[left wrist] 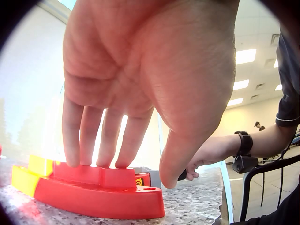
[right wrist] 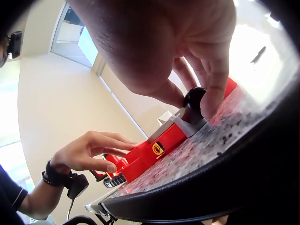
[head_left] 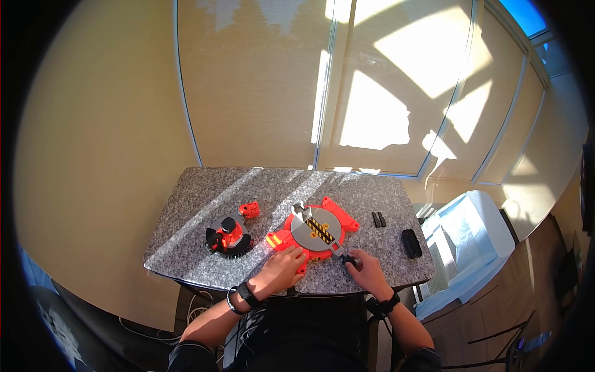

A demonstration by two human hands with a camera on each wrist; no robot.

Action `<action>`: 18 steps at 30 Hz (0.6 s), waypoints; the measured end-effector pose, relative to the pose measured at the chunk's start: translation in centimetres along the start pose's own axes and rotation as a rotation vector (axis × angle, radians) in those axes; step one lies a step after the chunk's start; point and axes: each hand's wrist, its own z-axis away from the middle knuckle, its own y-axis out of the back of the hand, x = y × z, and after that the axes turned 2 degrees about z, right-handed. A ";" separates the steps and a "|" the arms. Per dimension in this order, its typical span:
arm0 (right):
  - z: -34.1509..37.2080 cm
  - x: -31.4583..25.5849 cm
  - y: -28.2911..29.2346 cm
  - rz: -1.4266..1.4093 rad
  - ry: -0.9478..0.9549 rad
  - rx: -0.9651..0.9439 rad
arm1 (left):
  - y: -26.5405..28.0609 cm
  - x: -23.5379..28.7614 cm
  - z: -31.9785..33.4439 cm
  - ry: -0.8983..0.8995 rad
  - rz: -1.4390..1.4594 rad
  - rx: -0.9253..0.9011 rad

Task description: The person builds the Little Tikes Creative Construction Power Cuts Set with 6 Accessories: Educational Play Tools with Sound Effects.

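Note:
On the speckled table lies a red toy miter-saw base (head_left: 341, 214) with a round grey turntable (head_left: 299, 237). A black-and-yellow striped strip (head_left: 320, 230) runs across the turntable. My left hand (head_left: 284, 271) rests its nearly straight fingertips on the red rim's near left side, as the left wrist view shows. At the front right, a grey arm sticks out from the turntable and ends in a black knob (right wrist: 193, 99). My right hand (head_left: 370, 274) pinches that knob between thumb and fingers.
Left of the base sits a red, black and grey toy saw head (head_left: 230, 232) with a red end piece (head_left: 249, 209). On the right lie two small black pieces (head_left: 379, 219) and a black oblong part (head_left: 411, 243). A cloth-covered chair (head_left: 474, 223) stands beyond the table's right edge.

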 end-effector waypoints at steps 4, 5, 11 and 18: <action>0.1 -1.3 0.6 0.013 0.013 -0.013 | -0.1 0.0 0.0 -0.005 -0.004 -0.002; 0.0 -1.3 0.6 0.004 0.005 -0.006 | -0.1 0.0 0.0 -0.004 -0.007 -0.004; 0.0 -0.2 0.1 -0.029 -0.040 0.010 | 0.0 0.0 0.0 0.000 -0.003 -0.006; 0.1 -0.4 0.1 -0.070 -0.063 0.027 | 0.4 0.3 -0.1 0.013 0.001 -0.026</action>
